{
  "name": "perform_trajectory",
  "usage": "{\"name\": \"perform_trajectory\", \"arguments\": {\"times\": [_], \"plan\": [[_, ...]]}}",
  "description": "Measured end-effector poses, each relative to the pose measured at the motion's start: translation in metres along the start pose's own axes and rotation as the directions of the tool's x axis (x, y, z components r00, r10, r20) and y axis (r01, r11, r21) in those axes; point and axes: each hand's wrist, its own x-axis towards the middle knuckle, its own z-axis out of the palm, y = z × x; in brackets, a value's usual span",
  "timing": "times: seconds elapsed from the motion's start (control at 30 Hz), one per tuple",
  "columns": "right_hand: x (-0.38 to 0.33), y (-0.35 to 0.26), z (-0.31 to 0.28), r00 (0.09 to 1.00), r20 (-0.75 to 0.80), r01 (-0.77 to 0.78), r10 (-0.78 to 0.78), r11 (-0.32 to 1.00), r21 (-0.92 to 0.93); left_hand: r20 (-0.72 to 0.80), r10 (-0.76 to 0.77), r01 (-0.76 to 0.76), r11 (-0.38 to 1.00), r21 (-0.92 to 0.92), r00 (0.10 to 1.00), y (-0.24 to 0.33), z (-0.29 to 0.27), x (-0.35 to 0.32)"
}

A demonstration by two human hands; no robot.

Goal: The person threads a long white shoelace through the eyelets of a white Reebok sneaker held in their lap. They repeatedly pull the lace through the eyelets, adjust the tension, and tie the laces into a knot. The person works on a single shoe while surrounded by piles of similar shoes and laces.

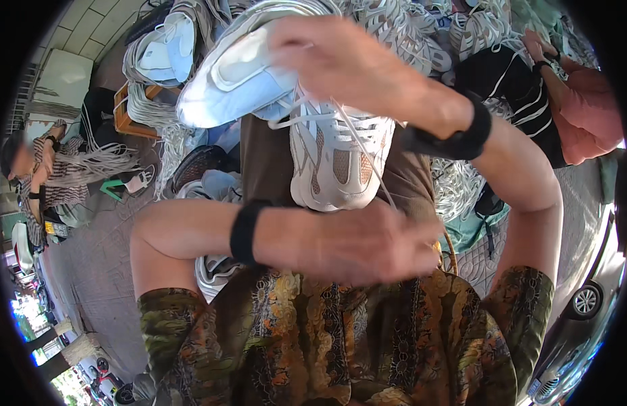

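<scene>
A white and tan sneaker (344, 159) rests between my thighs, its heel end toward me and laces across its top. One pale shoelace (361, 142) runs straight from the shoe down to my left hand (371, 245). That hand is closed on the lace in front of my torso, blurred by motion. My right hand (334, 61) is above the far end of the sneaker, in front of a stack of white and pale-blue shoe uppers (242, 84). Its fingers are smeared, so whether they grip anything cannot be made out. Both wrists wear black bands.
Bundles of white laces and shoe parts (401, 34) lie at the far side. A wooden stool (131, 111) stands at left, near a seated person (56, 169) with laces. At far right another person's arm (564, 95) reaches toward a black bag (499, 81).
</scene>
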Motion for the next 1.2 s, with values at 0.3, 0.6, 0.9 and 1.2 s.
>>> {"name": "perform_trajectory", "arguments": {"times": [0.3, 0.6, 0.9, 1.2], "plan": [[0.073, -0.070, 0.026, 0.931, 0.112, 0.328, -0.348, 0.930, 0.168, -0.245, 0.010, -0.053, 0.984, -0.170, 0.970, 0.027, -0.038, 0.046], [-0.108, 0.032, -0.057, 0.936, -0.138, -0.348, 0.322, 0.904, -0.248, -0.543, -0.460, 0.440, 0.881, -0.176, 0.703, -0.042, -0.113, 0.051], [-0.152, 0.061, -0.009, 0.918, -0.240, -0.381, 0.316, 0.873, -0.304, -0.299, -0.389, 0.491, 0.701, 0.518, 0.871, -0.090, -0.089, -0.029], [-0.157, 0.065, -0.022, 0.815, -0.394, -0.450, 0.425, 0.893, 0.032, -0.260, -0.613, 0.665, 0.704, 0.249, 0.746, -0.097, -0.101, -0.022]]}}
